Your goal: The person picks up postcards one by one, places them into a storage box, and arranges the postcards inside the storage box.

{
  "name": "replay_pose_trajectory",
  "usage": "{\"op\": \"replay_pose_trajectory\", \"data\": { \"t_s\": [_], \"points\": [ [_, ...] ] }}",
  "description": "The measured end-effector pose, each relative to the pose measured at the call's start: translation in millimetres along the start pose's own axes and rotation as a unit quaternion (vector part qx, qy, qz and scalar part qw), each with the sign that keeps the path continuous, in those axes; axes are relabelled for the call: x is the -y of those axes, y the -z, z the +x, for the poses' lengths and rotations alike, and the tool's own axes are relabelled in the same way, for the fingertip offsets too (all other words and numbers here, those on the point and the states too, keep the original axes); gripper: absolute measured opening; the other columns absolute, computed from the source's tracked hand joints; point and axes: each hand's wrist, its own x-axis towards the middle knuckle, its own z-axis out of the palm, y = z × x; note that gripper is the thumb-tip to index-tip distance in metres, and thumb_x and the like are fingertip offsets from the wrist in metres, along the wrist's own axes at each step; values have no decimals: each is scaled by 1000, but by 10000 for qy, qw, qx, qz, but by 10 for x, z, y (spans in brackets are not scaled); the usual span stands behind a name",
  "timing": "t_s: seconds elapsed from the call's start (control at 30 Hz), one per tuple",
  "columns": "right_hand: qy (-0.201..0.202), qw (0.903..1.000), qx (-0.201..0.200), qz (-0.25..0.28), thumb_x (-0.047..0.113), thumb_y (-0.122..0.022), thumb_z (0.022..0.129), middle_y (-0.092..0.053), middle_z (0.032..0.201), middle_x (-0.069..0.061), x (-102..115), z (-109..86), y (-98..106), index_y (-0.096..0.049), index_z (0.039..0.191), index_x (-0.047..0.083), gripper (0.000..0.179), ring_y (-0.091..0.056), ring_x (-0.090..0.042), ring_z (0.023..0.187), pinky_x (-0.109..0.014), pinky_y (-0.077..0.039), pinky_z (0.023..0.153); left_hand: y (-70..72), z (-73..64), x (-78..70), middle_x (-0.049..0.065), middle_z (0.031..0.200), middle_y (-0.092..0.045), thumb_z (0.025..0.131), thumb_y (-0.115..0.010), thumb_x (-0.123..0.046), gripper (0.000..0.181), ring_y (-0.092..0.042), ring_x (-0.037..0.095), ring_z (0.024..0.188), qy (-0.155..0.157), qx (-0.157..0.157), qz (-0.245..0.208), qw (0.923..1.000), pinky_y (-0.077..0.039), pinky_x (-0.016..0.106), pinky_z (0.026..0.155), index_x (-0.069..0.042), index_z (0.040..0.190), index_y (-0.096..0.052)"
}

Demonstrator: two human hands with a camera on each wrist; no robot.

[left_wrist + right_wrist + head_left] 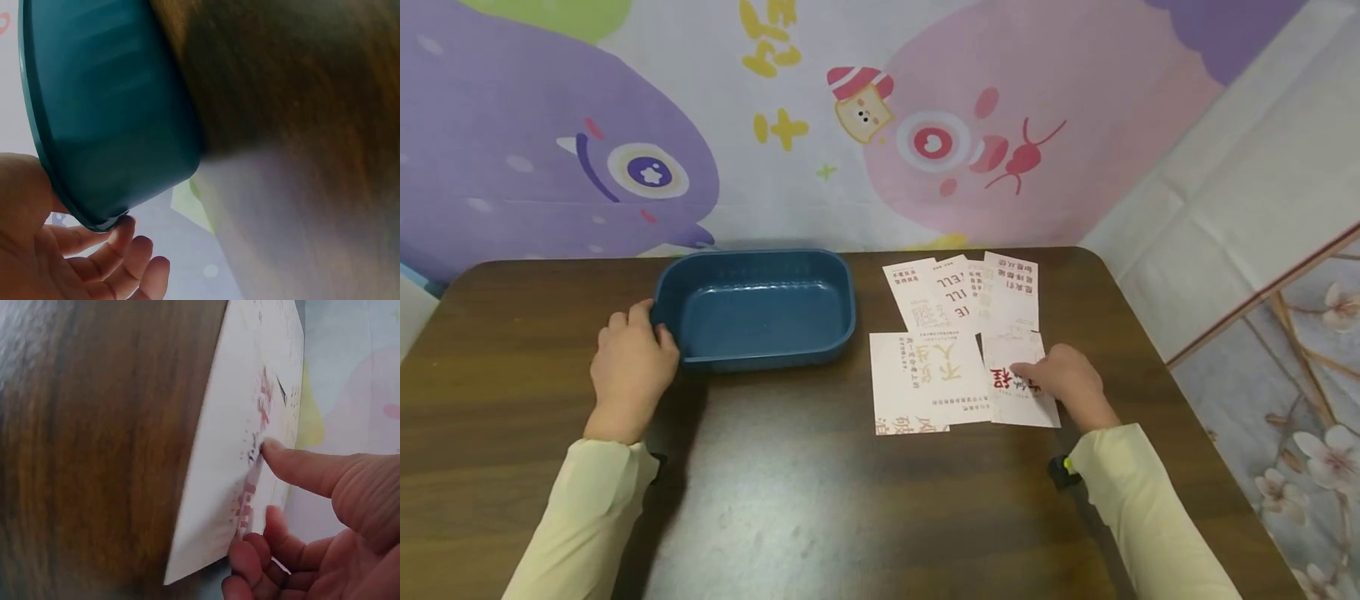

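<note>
A dark blue rectangular plastic basin (756, 321) stands on the table toward the back, left of centre. My left hand (632, 362) grips its left end, and in the left wrist view the fingers (122, 234) curl at the rim. A white card with red and dark printed characters (1022, 412) lies at the lower right of a group of cards. My right hand (1071, 387) pinches this card near its right edge. In the right wrist view the thumb (306, 472) lies on its printed face, with the other fingers curled at the edge.
Left of the pinched card lies a larger white card with gold characters (887, 375), overlapping others. Several narrower printed cards (1013, 310) fan out behind them. The brown wooden table (760, 500) meets a cartoon-patterned cloth (775, 192) at the back and a floral cloth at the right.
</note>
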Motion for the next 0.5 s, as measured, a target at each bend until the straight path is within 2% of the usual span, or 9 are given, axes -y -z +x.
{"op": "replay_pose_trajectory", "data": {
  "t_s": [0.13,0.37,0.5],
  "points": [
    [-25,9999,-90,112,45,-61,84,-51,68,-7,-52,3,-10,-58,84,-1,46,-46,-18,60,-28,-34,51,-17,6,-6,36,121,-45,93,-32,-15,47,-42,53,106,64,35,-54,10000,-38,64,79,5,135,-39],
    [-48,9997,-163,-196,53,-63,79,-51,71,-9,-90,-55,-8,-57,91,-3,58,-46,-20,61,-29,-34,50,-13,3,-20,35,122,-45,93,-32,-15,48,-42,52,107,143,63,-23,9999,-39,64,77,4,136,-39],
    [-5,9992,-198,-356,54,-63,78,-48,68,-8,-75,-72,15,-56,85,-2,56,-45,-20,60,-30,-34,50,-9,7,-18,35,123,-44,94,-30,-16,48,-41,52,108,235,110,-33,9997,-38,65,77,2,138,-38]
  ]
}}
